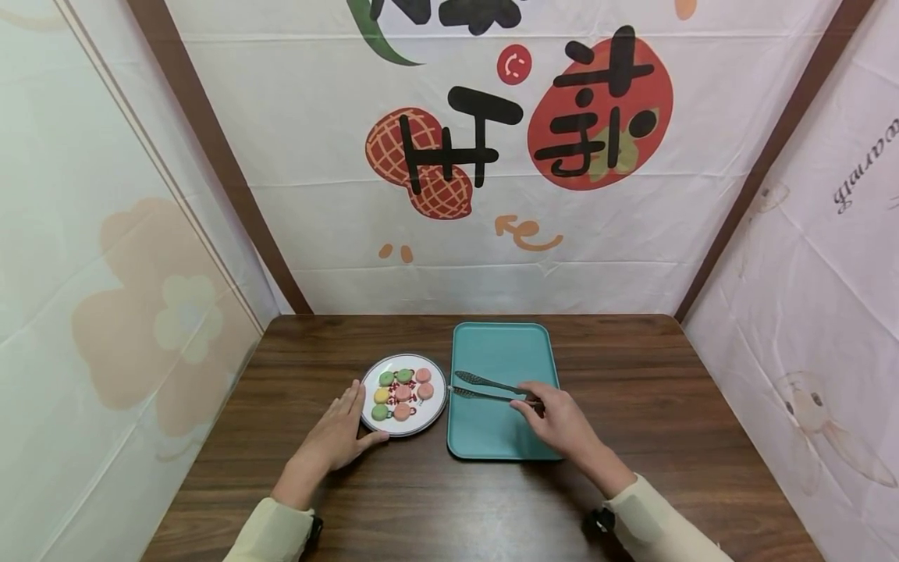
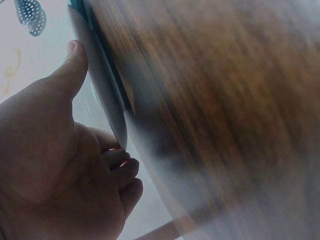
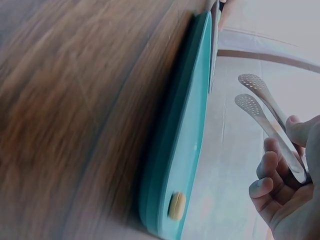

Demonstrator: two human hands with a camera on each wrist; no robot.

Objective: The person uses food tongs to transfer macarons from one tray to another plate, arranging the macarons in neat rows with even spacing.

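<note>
My right hand (image 1: pixel 560 417) holds metal tongs (image 1: pixel 472 379) above a teal tray (image 1: pixel 499 437). The tongs' perforated tips are spread apart, with nothing between them, and point left toward the plate. In the right wrist view, a yellow macaron (image 3: pixel 177 206) lies in the tray near one end; in the head view it does not show. My left hand (image 1: pixel 335 432) rests at the left side of a round white plate (image 1: pixel 430 417), fingers extended along the rim and thumb at its near edge. Several green, pink and yellow macarons (image 1: pixel 403 393) lie on the plate's red print.
Plate and tray stand side by side on a dark wooden table (image 1: pixel 421 507). Behind it hangs a printed white cloth (image 1: pixel 316 234), with more printed cloth panels at left and right. The table's far edge meets the back cloth.
</note>
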